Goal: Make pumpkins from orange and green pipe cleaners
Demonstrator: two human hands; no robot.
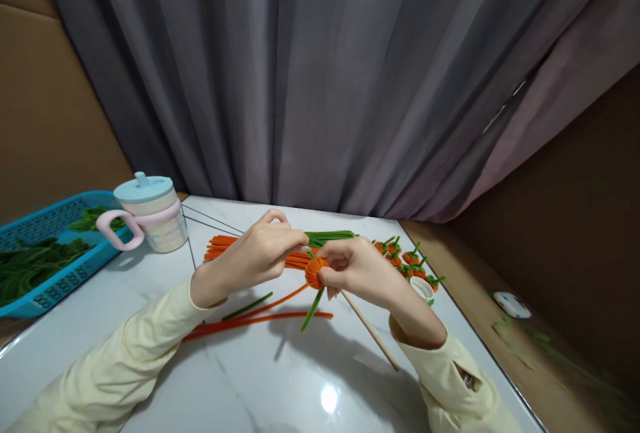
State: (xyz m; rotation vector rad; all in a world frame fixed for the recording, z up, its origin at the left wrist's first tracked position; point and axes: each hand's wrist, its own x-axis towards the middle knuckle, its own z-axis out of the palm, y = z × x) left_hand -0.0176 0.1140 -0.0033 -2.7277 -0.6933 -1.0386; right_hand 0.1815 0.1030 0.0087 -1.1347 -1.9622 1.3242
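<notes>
My right hand (357,268) grips a small orange pipe-cleaner coil (315,272) with a green pipe-cleaner stem (313,309) hanging down from it. My left hand (264,251) pinches the top of the same coil with thumb and forefinger. Both hands hover just above the white marble table (280,380). Behind them lie a bundle of orange pipe cleaners (227,246) and a bundle of green ones (330,237). Loose orange pipe cleaners (260,318) and a thin wooden stick (373,333) lie under my hands.
Several finished orange pieces with green stems (407,260) sit at the right, beside a white tape roll (423,288). A lidded cup with a pink handle (150,214) and a blue basket of green material (40,253) stand at left. A grey curtain hangs behind.
</notes>
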